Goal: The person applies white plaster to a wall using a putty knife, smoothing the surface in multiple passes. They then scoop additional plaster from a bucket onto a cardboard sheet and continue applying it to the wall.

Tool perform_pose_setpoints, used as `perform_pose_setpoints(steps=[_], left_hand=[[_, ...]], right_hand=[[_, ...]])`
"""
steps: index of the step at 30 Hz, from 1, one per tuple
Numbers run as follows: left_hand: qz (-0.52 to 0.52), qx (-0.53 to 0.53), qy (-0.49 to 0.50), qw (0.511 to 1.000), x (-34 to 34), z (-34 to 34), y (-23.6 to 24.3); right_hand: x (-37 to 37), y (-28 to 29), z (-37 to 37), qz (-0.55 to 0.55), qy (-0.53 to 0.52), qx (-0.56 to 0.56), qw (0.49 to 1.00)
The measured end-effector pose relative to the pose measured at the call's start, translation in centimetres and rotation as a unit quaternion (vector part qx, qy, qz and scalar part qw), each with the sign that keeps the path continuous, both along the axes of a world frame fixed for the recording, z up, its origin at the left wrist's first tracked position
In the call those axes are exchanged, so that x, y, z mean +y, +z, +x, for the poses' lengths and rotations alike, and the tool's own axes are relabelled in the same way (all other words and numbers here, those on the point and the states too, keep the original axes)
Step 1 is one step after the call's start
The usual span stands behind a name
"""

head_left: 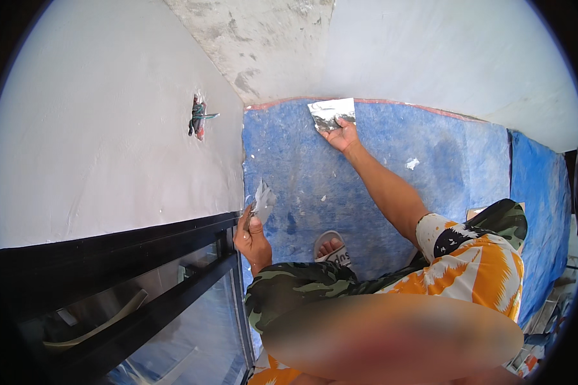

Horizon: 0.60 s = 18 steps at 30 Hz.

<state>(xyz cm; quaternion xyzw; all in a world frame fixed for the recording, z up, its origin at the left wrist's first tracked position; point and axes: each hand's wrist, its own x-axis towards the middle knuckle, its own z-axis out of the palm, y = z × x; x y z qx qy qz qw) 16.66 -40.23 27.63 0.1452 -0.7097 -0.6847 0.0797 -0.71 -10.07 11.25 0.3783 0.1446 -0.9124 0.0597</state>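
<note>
My left hand (254, 242) is closed around a putty knife (263, 199), beside the left wall and above the black frame's end. Pale grey putty seems to cover the knife's blade; its handle is mostly hidden in my fist. Farther forward, my right hand (341, 136) grips a flat, rectangular metal scraper (332, 110), thumb on top and fingers partly beneath. The scraper is shiny, with dark and whitish patches. In the picture it lies over the foot of the far wall (430, 58); whether it touches the wall I cannot tell.
Blue sheeting (392, 192) with white splatters covers the floor. The smooth left wall (96, 141) has a wall opening with loose wires (199, 119). A bare, rough strip (257, 45) runs up at the corner. Below left stands a black-framed glass panel (186, 333). My sandalled foot (331, 247) rests on the sheeting.
</note>
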Motion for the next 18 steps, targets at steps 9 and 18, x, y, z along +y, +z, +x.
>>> perform_pose_setpoints(steps=[9,18], left_hand=[[0.02,-0.002,0.008,1.0,-3.2,0.0,0.2],[0.147,-0.011,-0.002,0.989,-5.6,3.8,1.7]], right_hand=[[-4.8,-3.7,-7.6,0.067,-0.125,-0.027,0.99],[-12.2,24.1,-11.6,0.325,-0.039,0.037,0.944]])
